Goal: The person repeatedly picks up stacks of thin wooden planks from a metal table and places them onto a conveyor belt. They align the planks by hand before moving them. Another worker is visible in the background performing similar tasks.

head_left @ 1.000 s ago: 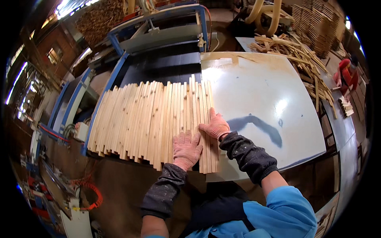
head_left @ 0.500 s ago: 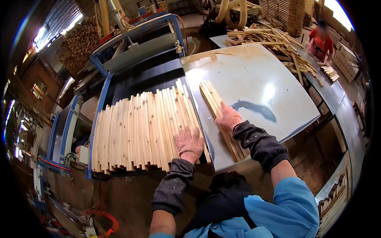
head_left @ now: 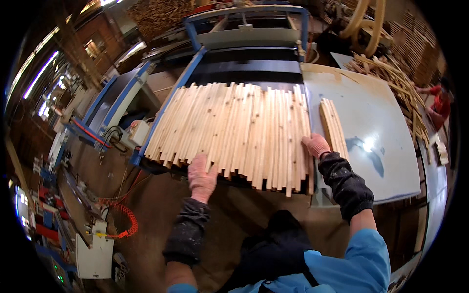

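A wide row of thin pale wooden slats [head_left: 234, 129] lies side by side on the black belt of a blue-framed machine [head_left: 190, 63]. My left hand [head_left: 201, 177], in a pink glove, rests flat on the near ends of the slats toward the left. My right hand [head_left: 316, 145], also gloved, presses against the right edge of the row. Just right of it a small bundle of slats [head_left: 334, 128] lies apart on the grey table [head_left: 386, 146].
A heap of loose wood strips [head_left: 395, 80] lies at the table's far right, where another person in red [head_left: 439, 105] stands. An orange coiled hose [head_left: 122, 219] and a white box [head_left: 95, 254] sit on the floor at left. Stacked timber stands behind the machine.
My right hand left the small bundle on the grey table and came back to the row's right edge. My left hand slid left along the near ends.
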Motion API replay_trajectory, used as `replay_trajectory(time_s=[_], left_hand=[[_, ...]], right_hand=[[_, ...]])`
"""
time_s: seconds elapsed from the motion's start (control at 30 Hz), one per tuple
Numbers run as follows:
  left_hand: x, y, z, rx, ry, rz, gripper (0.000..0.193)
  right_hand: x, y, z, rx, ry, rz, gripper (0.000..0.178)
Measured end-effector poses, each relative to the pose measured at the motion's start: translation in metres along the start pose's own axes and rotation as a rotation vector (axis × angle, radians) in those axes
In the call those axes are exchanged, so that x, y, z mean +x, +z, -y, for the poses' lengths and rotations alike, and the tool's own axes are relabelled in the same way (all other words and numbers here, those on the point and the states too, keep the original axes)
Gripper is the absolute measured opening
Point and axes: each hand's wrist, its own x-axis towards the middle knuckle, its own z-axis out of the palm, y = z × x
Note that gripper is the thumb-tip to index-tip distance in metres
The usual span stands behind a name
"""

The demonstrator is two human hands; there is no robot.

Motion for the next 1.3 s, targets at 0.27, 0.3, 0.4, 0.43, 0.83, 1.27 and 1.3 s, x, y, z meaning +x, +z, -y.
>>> replay_trajectory(time_s=[0.27,0.3,0.4,0.43,0.83,1.27,1.3], left_hand=[[0.079,-0.1,0.173,0.331,-0.515,0.05,0.095],[0.098,-0.105,0.186,0.42,-0.565,0.078,0.096],[0.16,-0.125,0.232,0.579,-0.633,0.081,0.098],[0.179,-0.124,0.246,0.608,-0.578,0.031,0.099],[0.224,-0.143,0.302,0.565,-0.616,0.312,0.099],[-0.205,-0.158,0.203,-0.451,-0.892,0.15,0.034],[-0.268,-0.198,0.202,-0.395,-0.954,-0.007,0.034]], right_hand=[[0.005,0.009,0.003,0.141,0.219,-0.175,0.057],[0.002,0.009,0.002,0.209,0.146,-0.169,0.06],[0.004,0.01,0.007,0.225,0.239,-0.198,0.049],[0.005,0.011,0.01,0.255,0.269,-0.169,0.048],[0.013,-0.008,0.052,0.127,0.536,-0.21,0.063],[0.027,0.012,0.019,-0.356,0.033,-0.243,0.034],[0.078,0.061,0.079,-0.349,-0.155,-0.197,0.034]])
